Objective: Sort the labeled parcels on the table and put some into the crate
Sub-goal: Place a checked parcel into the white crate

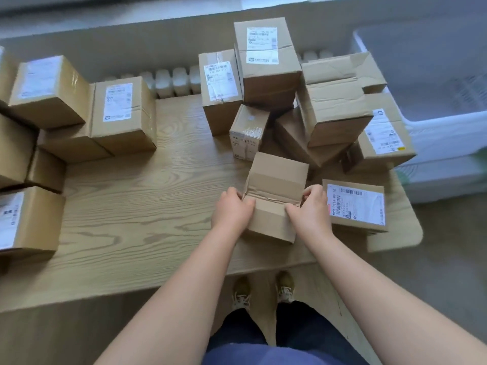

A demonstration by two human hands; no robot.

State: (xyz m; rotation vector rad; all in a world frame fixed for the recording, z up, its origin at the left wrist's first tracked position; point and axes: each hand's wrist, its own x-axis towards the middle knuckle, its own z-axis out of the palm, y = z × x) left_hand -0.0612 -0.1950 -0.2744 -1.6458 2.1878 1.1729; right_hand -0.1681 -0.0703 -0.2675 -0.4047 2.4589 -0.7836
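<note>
A plain brown cardboard parcel (276, 180) with no label showing sits near the front right of the wooden table (137, 206). My left hand (232, 210) grips its left side and my right hand (311, 209) grips its right side, thumbs on the near face. Just right of it lies a flat parcel with a white barcode label (355, 204). Behind it rises a jumbled pile of labeled parcels (266, 61). A pale translucent crate (445, 133) stands off the table's right edge.
A second group of labeled parcels (121, 111) fills the table's left side. White radiator fins (174, 81) run along the back edge. My feet (263, 291) stand on the floor below the table's front edge.
</note>
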